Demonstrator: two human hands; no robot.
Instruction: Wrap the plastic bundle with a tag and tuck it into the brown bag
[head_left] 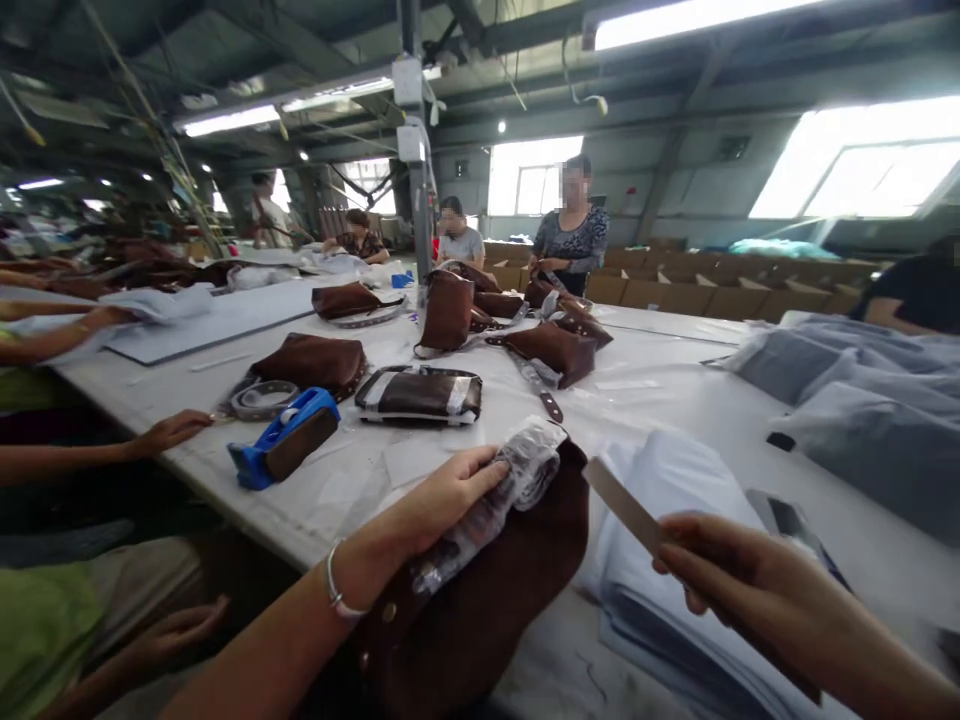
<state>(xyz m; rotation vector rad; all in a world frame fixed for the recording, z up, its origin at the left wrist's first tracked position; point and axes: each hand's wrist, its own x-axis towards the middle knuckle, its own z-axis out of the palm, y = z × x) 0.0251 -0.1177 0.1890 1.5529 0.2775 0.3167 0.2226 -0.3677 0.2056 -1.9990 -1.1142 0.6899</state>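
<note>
Two hands are at work: your left hand curls closed on the clear plastic over the brown bag, and your right hand pinches a flat strip. The bag sits at the near table edge. You seem mid-wrapping; next probably calls for a steady left grip.

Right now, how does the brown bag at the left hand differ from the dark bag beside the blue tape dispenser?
The brown bag is reddish brown; the dark bag looks darker. The left hand holds clear plastic against the brown bag; no hand touches the dark bag. Shared: both appear to carry clear plastic.
</note>
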